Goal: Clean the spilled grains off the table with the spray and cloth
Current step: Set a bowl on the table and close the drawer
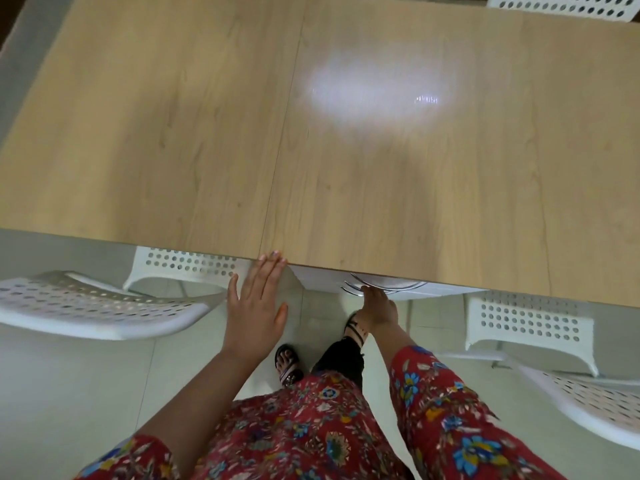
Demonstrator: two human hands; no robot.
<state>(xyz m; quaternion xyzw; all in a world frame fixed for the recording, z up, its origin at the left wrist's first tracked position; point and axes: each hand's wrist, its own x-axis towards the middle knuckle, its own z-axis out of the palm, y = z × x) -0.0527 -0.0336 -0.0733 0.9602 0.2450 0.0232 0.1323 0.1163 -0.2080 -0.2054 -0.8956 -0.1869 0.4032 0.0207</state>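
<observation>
- Head view looks down on a wooden counter (381, 188). I see no grains on it, and no spray or cloth anywhere.
- On the left, a white chair (86, 306) with holes stands close to the person. A step that way could bump it, I think.
- The left hand (256, 306) is flat and wide, and its fingertips touch the counter's near edge. If it sweeps grains off too fast, they could fly past the edge and land on the floor (69, 393).
- The right hand (377, 308) holds the rim of a shiny dish (388, 287) just under the counter's edge. Its thumb is on top and its other fingers are hidden. Most of the dish is hidden too, so I cannot tell what is in it.
- The dish sits a little to the right of the left hand, not under it. Grains pushed off at the left hand could miss the dish.
- If the dish tips, I think whatever it holds would spill by the person's feet.
- A bright patch of light (374, 91) on the counter could hide tiny grains or wet spots.
- Counting now: one counter, two hands, one dish.
- I think there are three white chairs. One is on the left, one on the right (530, 323), and one at the far right corner (561, 5).
- Grains, spray and cloth that I can see: none.
</observation>
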